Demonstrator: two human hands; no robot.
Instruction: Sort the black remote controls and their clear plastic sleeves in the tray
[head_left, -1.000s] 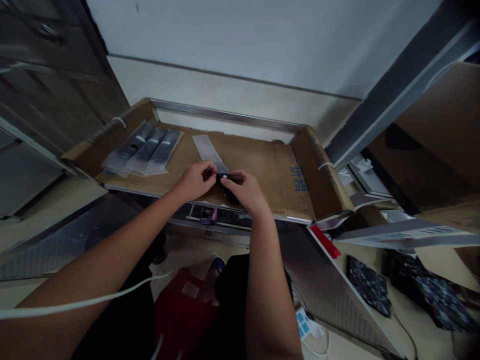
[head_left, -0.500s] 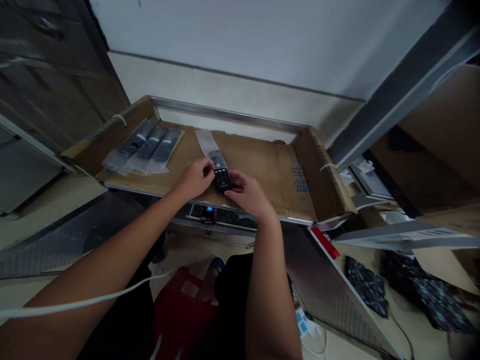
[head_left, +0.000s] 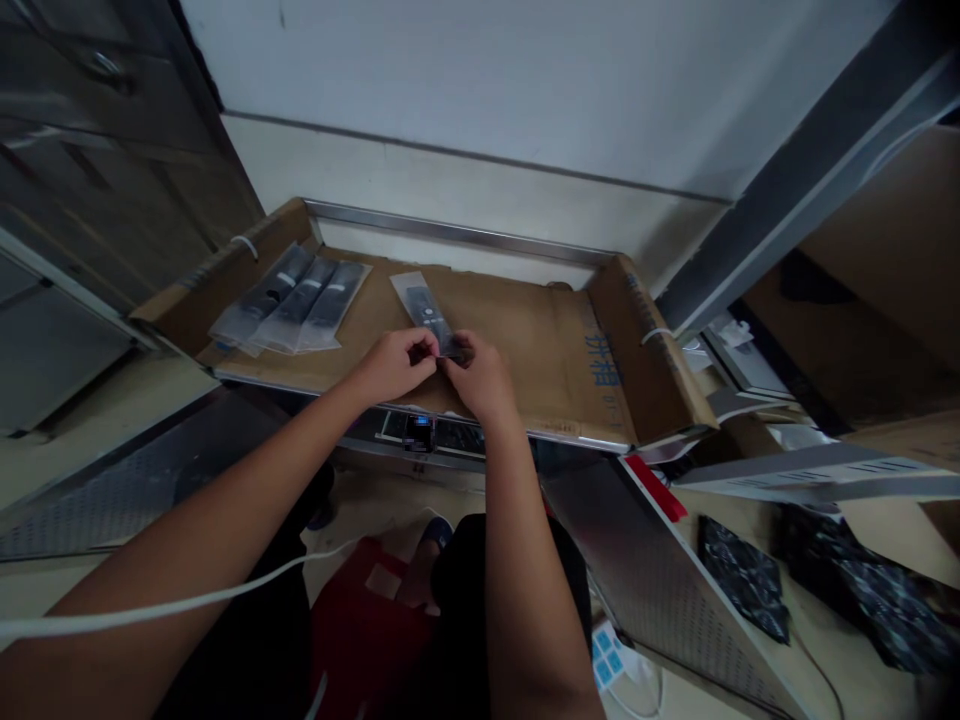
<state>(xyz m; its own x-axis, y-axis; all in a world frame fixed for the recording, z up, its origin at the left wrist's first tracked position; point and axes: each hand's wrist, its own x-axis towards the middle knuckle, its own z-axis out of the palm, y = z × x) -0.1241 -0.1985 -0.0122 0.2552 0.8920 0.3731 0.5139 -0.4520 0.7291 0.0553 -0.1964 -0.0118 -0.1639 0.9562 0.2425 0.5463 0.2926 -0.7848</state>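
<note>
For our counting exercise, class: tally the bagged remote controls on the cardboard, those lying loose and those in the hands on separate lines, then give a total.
Bagged remotes lying side by side on the cardboard: 3
Bagged remote pinched by left hand and right hand: 1
Total: 4

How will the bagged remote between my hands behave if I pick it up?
The remote looks slim and rigid, so probably light and stiff. Its clear sleeve looks glossy, likely slippery. Being flat, it should not roll.
</note>
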